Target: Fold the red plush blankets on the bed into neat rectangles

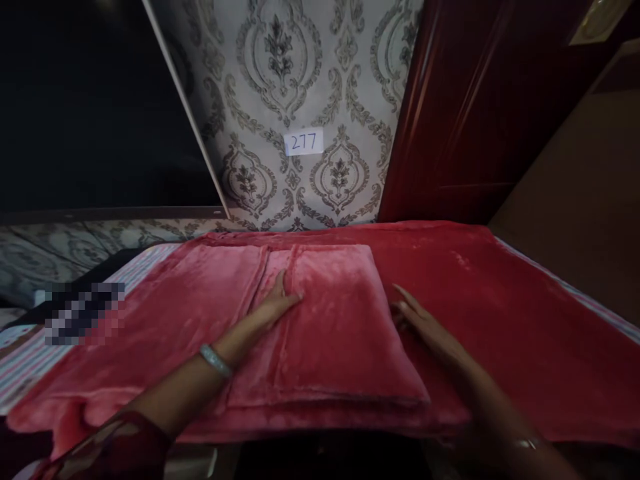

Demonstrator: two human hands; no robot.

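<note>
A red plush blanket [330,333] lies partly folded, its folded panel resting on a wider red layer [480,313]. My left hand [279,303] is over the gap between two folded edges, fingers apart, thumb touching the left edge of the folded panel. Beside the panel's right edge is my right hand [413,317], its fingers partly spread and somewhat blurred, with nothing visible in them. The blanket's pinkish left part [200,287] spreads out beyond my left forearm.
A striped cloth [145,263] shows under the blanket at both sides. Behind stand a patterned wall with a paper label reading 277 [304,141], a dark screen [100,107] at left and a dark red door [465,100] at right. A pixelated patch covers something at left.
</note>
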